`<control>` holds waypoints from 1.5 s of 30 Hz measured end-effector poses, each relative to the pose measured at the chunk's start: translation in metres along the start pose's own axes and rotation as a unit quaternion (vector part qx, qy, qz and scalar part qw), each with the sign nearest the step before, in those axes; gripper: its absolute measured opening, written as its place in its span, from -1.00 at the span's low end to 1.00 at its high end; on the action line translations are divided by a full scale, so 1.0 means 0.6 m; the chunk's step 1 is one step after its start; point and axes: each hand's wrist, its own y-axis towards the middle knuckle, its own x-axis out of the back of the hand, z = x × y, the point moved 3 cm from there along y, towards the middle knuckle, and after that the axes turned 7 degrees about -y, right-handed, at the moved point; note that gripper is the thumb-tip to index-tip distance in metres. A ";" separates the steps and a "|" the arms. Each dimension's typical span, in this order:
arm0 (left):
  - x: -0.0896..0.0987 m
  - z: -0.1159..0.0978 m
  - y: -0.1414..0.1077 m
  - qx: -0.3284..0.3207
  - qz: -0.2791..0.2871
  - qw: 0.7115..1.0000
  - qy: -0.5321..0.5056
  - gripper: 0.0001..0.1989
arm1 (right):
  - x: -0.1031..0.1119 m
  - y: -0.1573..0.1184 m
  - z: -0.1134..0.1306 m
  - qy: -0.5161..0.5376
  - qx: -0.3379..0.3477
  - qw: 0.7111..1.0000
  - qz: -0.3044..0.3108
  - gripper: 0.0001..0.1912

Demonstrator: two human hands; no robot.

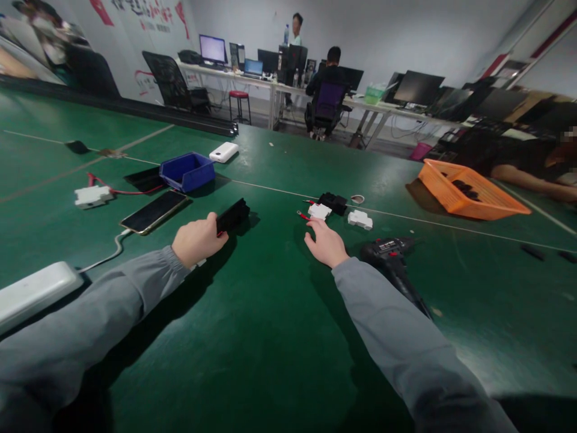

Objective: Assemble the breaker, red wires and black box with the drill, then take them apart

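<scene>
My left hand [201, 240] is closed around a long black plastic piece [233, 216], held up over the green table, its far end poking out past my fingers. My right hand [327, 243] reaches forward with thumb and fingers apart, fingertips at the near edge of a small white block [320, 211] with red wire leads. Whether they touch it I cannot tell. Behind that block lies a black plastic part [333, 202]. A second white block [360, 219] sits to the right, and a black cordless drill [390, 252] lies beside my right forearm.
At left are a blue bin [188, 171], a phone [155, 211] on a cable, a white power strip [40, 291] and a white block [93, 196] with red wires. A white box [224, 152] stands behind. An orange basket [489, 207] holds dark parts near another person's arm.
</scene>
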 end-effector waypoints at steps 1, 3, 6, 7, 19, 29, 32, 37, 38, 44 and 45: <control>-0.001 0.003 0.000 -0.008 0.002 1.000 -0.006 -0.50 | 0.000 0.000 0.000 -0.001 -0.002 1.000 0.001 -0.65; -0.003 0.008 -0.001 -0.024 0.012 0.999 -0.023 -0.52 | 0.001 0.000 0.001 -0.002 -0.004 1.000 0.004 -0.65; -0.005 0.012 -0.005 -0.041 0.023 0.998 -0.049 -0.56 | 0.003 -0.001 0.002 0.000 -0.005 1.000 0.009 -0.64; -0.005 0.013 -0.007 -0.046 0.024 0.997 -0.058 -0.59 | 0.004 -0.001 0.003 0.001 -0.005 1.000 0.009 -0.64; -0.008 0.008 -0.008 -0.052 -0.015 0.994 -0.094 -0.68 | 0.003 0.001 0.002 0.003 -0.008 1.000 0.008 -0.63; -0.013 0.003 -0.009 -0.038 -0.040 0.996 -0.070 -0.52 | 0.007 0.001 0.002 -0.004 -0.014 1.000 0.014 -0.64; -0.008 -0.004 -0.013 -0.025 -0.035 0.999 -0.020 -0.52 | 0.007 0.000 0.002 -0.008 -0.012 1.000 0.013 -0.65; 0.003 -0.010 -0.019 -0.006 -0.021 0.999 0.037 -0.46 | 0.010 -0.002 0.004 -0.017 -0.009 1.000 0.012 -0.65; 0.004 -0.011 -0.019 -0.005 -0.015 0.999 0.041 -0.44 | 0.010 -0.002 0.004 -0.018 -0.011 1.000 0.013 -0.65; 0.017 -0.019 -0.023 -0.009 0.005 0.997 0.075 -0.42 | 0.009 -0.002 0.003 -0.014 -0.012 1.000 0.011 -0.64; 0.019 -0.021 -0.024 -0.014 0.005 0.996 0.083 -0.43 | 0.009 -0.002 0.003 -0.012 -0.014 1.000 0.010 -0.64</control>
